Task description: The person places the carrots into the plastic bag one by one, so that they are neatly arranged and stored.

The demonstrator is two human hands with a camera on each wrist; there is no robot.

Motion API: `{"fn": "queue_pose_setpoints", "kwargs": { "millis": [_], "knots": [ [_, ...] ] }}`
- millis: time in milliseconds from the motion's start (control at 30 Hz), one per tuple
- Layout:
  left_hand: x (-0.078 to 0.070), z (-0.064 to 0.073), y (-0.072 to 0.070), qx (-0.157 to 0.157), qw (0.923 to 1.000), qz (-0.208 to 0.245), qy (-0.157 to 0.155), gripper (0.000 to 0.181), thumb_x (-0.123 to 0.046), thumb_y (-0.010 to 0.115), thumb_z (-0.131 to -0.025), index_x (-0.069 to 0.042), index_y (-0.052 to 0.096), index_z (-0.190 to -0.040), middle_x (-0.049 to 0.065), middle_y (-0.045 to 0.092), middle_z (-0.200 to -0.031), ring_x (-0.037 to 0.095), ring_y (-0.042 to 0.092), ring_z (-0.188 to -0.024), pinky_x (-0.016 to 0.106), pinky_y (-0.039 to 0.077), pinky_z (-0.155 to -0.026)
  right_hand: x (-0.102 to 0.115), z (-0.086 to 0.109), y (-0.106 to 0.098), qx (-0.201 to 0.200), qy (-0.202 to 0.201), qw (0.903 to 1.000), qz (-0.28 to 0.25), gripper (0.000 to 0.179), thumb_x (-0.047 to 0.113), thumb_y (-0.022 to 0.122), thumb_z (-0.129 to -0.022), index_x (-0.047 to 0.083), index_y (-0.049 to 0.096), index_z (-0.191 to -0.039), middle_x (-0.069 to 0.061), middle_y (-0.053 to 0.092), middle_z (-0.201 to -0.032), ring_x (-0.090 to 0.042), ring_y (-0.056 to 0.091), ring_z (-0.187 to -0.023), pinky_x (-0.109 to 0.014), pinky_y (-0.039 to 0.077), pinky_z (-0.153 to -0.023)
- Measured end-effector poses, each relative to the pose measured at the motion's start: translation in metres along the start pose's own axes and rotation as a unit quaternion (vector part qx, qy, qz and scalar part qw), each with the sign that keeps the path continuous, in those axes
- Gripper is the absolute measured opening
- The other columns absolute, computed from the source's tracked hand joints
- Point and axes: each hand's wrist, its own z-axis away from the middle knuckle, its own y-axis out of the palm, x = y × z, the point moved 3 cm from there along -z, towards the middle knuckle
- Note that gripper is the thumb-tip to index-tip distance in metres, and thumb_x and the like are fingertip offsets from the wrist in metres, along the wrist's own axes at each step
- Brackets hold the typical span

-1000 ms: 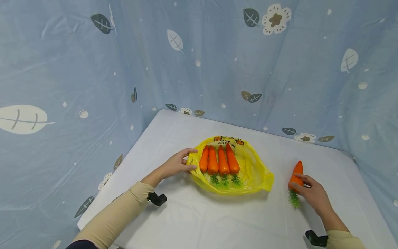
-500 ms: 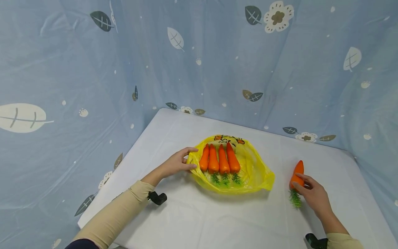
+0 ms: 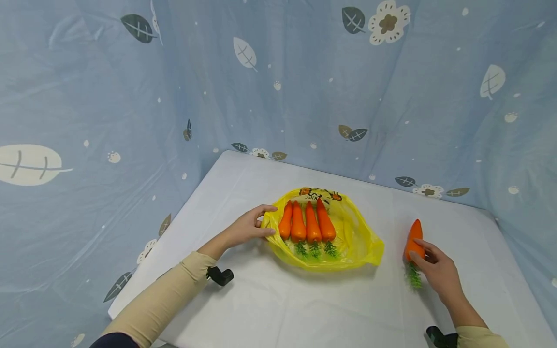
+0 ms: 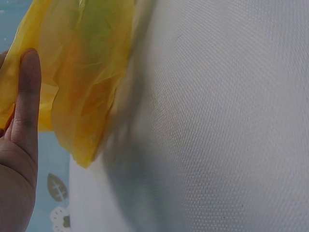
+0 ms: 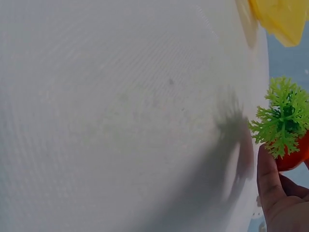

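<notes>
A yellow plastic bag (image 3: 357, 241) lies spread with its mouth wide, several orange toy carrots (image 3: 312, 227) side by side inside it, green leaves toward me. At its left rim, my left hand (image 3: 249, 226) pinches the plastic between thumb and fingers; the left wrist view shows the thumb (image 4: 30, 92) against the film. Well to the right of the bag, my right hand (image 3: 439, 270) grips one more carrot (image 3: 415, 241) near its thick end, tip pointing away. In the right wrist view its leaves (image 5: 282, 118) stand apart from their shadow on the cloth.
A white-covered table (image 3: 322, 309) bears everything. Blue patterned cloth (image 3: 287, 106) hangs behind and at the sides. White tabletop lies between the bag and the right hand. A black wrist device (image 3: 220, 277) sits at the left wrist, another (image 3: 440, 337) at the right.
The carrot in my right hand has shifted slightly away from me, and its tip sits a bit farther up. My left hand and the bag hold the same place.
</notes>
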Motion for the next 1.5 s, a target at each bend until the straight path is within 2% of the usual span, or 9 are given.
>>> {"fn": "queue_pose_setpoints", "kwargs": {
  "millis": [100,167,233,267,333,433,533,667,1500],
  "knots": [
    [-0.002,0.000,0.000,0.002,1.0000,0.003,0.002,0.069,-0.013,0.075,-0.093,-0.009,0.040,-0.153,0.021,0.039,-0.154,0.022,0.071,-0.094,0.036,0.061,-0.079,0.002,0.000,0.000,-0.002,-0.002,1.0000,-0.001,0.064,0.039,0.059,-0.103,0.005,0.041,-0.155,-0.031,0.040,-0.151,-0.047,0.044,-0.131,-0.020,0.056,-0.079],
    [-0.003,0.001,0.000,0.003,1.0000,0.003,0.004,0.069,-0.013,0.075,-0.094,-0.008,0.039,-0.153,0.022,0.039,-0.154,0.022,0.071,-0.094,0.036,0.061,-0.079,0.005,0.001,0.000,-0.003,-0.004,1.0000,0.001,0.064,0.038,0.059,-0.104,0.005,0.041,-0.155,-0.031,0.041,-0.151,-0.047,0.044,-0.131,-0.035,0.057,-0.091],
    [-0.003,0.001,0.000,0.003,1.0000,0.003,0.004,0.069,-0.013,0.075,-0.094,-0.008,0.039,-0.153,0.022,0.039,-0.154,0.022,0.071,-0.095,0.035,0.061,-0.079,0.007,0.002,0.001,-0.003,-0.008,1.0000,0.003,0.063,0.036,0.059,-0.104,0.006,0.041,-0.155,-0.030,0.042,-0.150,-0.046,0.045,-0.130,-0.051,0.052,-0.099],
    [-0.003,0.001,0.000,0.003,1.0000,0.002,0.004,0.069,-0.013,0.075,-0.094,-0.009,0.039,-0.153,0.022,0.039,-0.154,0.022,0.072,-0.094,0.035,0.061,-0.079,0.008,0.003,0.001,-0.003,-0.009,0.9999,0.002,0.062,0.035,0.059,-0.104,0.006,0.041,-0.155,-0.030,0.042,-0.150,-0.046,0.046,-0.129,-0.053,0.051,-0.099],
    [-0.003,0.001,0.000,0.002,1.0000,0.001,0.005,0.070,-0.013,0.075,-0.094,-0.009,0.039,-0.153,0.021,0.039,-0.154,0.022,0.072,-0.094,0.035,0.061,-0.079,0.009,0.004,0.001,-0.003,-0.012,0.9999,0.002,0.062,0.034,0.059,-0.104,0.006,0.041,-0.155,-0.030,0.043,-0.149,-0.045,0.047,-0.128,-0.051,0.052,-0.098],
    [-0.002,0.001,0.001,0.001,1.0000,0.000,0.004,0.070,-0.014,0.075,-0.094,-0.009,0.040,-0.153,0.021,0.038,-0.155,0.022,0.072,-0.094,0.035,0.061,-0.079,0.011,0.006,0.001,-0.003,-0.014,0.9999,0.000,0.062,0.034,0.060,-0.103,0.006,0.041,-0.155,-0.030,0.044,-0.148,-0.044,0.048,-0.127,-0.033,0.054,-0.089],
    [-0.002,0.001,0.001,-0.001,1.0000,-0.001,0.001,0.070,-0.015,0.076,-0.093,-0.010,0.040,-0.153,0.020,0.038,-0.155,0.022,0.072,-0.093,0.034,0.061,-0.079,0.012,0.008,0.001,-0.003,-0.019,0.9998,-0.004,0.062,0.035,0.060,-0.103,0.005,0.042,-0.155,-0.029,0.045,-0.147,-0.044,0.048,-0.127,-0.017,0.048,-0.079],
    [-0.003,0.001,0.001,-0.001,1.0000,-0.003,0.001,0.070,-0.015,0.076,-0.094,-0.010,0.040,-0.153,0.019,0.039,-0.155,0.023,0.072,-0.093,0.035,0.061,-0.079,0.014,0.010,0.001,-0.002,-0.024,0.9996,-0.015,0.062,0.036,0.060,-0.103,0.005,0.042,-0.154,-0.028,0.045,-0.147,-0.043,0.048,-0.127,-0.009,0.040,-0.073],
    [-0.003,0.002,0.001,0.005,1.0000,0.004,0.001,0.070,-0.016,0.076,-0.094,-0.009,0.039,-0.153,0.021,0.038,-0.155,0.023,0.072,-0.096,0.034,0.061,-0.080,0.027,0.019,0.006,-0.012,-0.065,0.9976,-0.023,0.061,0.037,0.061,-0.103,0.005,0.045,-0.153,-0.024,0.050,-0.143,-0.032,0.051,-0.116,-0.005,0.041,-0.072]
  ]
}}
